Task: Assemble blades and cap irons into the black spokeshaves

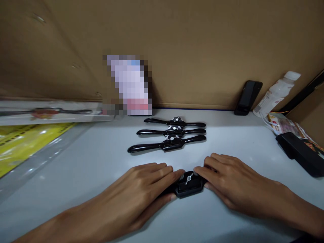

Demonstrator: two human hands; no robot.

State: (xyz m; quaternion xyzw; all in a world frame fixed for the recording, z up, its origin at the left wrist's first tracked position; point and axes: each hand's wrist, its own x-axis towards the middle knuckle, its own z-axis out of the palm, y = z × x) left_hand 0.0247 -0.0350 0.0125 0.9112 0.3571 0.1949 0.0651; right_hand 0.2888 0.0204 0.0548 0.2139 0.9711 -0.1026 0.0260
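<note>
A black spokeshave (190, 185) with a silver wing screw lies between my hands, low over the white table (101, 172). My left hand (149, 184) is closed round its left handle, the thumb side by the body. Round the other handle, my right hand (227, 179) is closed too, fingertips close to the blade seat. Both handles are mostly hidden under my fingers. Just beyond my hands, three similar black spokeshaves lie in a row, one behind another: a near one (172, 144), a middle one (173, 131) and a far one (176, 122).
Brown cardboard (192, 50) walls the back. Against it lean a blurred-out screen (131, 84), a black phone (248, 97) and a bottle (277, 94). A black object (302, 155) and packets (283, 125) lie right. Left are a packaged spokeshave (45, 111) and yellow plastic packaging (25, 138).
</note>
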